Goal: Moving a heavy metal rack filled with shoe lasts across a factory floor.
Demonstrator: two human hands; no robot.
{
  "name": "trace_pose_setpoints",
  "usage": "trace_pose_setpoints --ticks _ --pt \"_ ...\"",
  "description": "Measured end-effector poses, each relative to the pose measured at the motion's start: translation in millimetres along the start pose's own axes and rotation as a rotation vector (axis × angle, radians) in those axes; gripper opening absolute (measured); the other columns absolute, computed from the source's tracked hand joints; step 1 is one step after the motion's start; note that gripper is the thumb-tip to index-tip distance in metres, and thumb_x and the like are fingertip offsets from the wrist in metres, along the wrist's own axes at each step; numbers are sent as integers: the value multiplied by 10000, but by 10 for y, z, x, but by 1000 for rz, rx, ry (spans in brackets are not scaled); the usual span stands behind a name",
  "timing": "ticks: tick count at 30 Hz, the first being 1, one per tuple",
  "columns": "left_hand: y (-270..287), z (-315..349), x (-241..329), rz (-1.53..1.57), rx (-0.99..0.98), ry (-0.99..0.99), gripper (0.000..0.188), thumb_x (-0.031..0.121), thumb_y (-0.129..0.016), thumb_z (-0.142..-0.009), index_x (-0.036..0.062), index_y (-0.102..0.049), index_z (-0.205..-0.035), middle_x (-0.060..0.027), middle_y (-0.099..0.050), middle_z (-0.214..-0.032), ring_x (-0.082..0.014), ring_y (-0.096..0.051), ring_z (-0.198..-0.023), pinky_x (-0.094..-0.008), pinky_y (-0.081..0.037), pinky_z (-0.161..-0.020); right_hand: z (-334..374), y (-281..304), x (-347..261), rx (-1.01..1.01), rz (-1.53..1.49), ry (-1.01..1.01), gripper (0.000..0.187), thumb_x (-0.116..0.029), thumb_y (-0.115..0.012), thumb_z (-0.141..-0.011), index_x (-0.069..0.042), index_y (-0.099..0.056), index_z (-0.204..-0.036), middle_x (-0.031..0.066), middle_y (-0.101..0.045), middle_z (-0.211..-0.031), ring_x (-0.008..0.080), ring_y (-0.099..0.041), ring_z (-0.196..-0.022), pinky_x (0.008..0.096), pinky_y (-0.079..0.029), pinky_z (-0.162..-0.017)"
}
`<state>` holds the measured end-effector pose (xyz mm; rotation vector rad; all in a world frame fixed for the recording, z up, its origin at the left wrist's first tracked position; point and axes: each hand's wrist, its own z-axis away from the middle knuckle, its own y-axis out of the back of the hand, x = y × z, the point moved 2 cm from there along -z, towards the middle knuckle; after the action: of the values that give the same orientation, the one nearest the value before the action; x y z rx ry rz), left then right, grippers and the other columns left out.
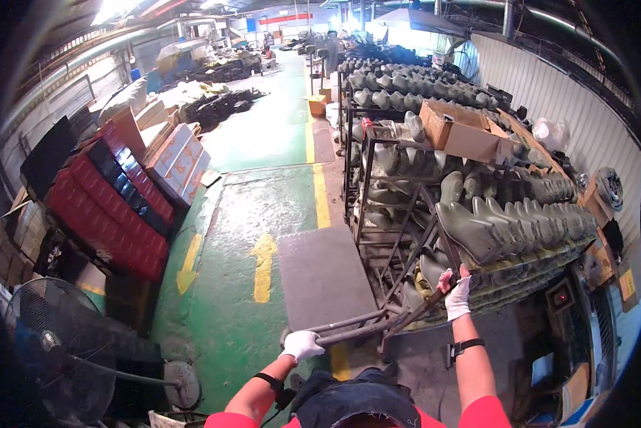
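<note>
My left hand (302, 345), in a white glove, is closed around the end of a metal bar (352, 327) that runs out from a dark metal rack (367, 167). Farther right, my right hand (457, 298), gloved with bare fingertips showing, grips a slanting bar (421, 311) of the same framework. Just beyond it, rows of glossy olive shoe-shaped pieces (481, 232) stand on stacked tiers. Part of the lower framework is hidden behind the bars and my right hand.
A grey flat plate (327, 274) lies on the green floor (220, 307) beside the rack. Red boxes (110, 207) and white cartons (177, 164) are stacked at left. A fan (53, 342) stands near left. An open cardboard box (466, 132) sits atop the racks.
</note>
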<state>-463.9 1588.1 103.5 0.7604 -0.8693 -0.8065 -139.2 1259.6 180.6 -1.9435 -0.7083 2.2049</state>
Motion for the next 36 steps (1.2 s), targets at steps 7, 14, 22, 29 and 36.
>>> trace_pose_setpoints --ticks 7,14,22,29,36 --pt "-160 190 4 1 -15 6 421 468 -678 -682 213 -750 -1009 -94 -736 -942 -290 -702 -906 -434 -539 -778 -39 53 60 70 -54 -9 667 -722 -501 -855 -88 -568 -662 31 -529 -555 161 -404 -412 314 -388 -481" --pt "-182 409 72 10 -48 -25 369 412 -636 -697 183 -739 -966 -112 -728 -869 -322 -700 -846 -456 -535 -749 -43 57 56 1 -64 9 683 -694 -477 -889 -49 -576 -686 57 -528 -552 172 -424 -415 311 -401 -487" --pt "-172 548 101 38 -50 -31 366 396 -665 -690 168 -750 -964 -136 -728 -867 -331 -702 -856 -440 -532 -765 13 -42 -2 82 -33 11 705 -703 -461 -885 -66 -565 -601 23 -439 -483 170 -406 -400 312 -396 -493" --pt "-189 534 104 29 -50 -34 345 397 -670 -700 172 -746 -950 -129 -726 -856 -326 -703 -847 -444 -534 -756 17 -23 -18 82 -19 8 706 -698 -456 -890 -65 -565 -597 22 -433 -484 170 -406 -401 312 -395 -492" --pt "-240 495 45 17 -88 -50 418 510 -668 -749 184 -715 -1008 -118 -723 -882 -333 -698 -869 -468 -529 -743 29 -24 3 89 -6 32 703 -701 -458 -889 -69 -564 -600 22 -440 -491 166 -409 -407 302 -392 -503"
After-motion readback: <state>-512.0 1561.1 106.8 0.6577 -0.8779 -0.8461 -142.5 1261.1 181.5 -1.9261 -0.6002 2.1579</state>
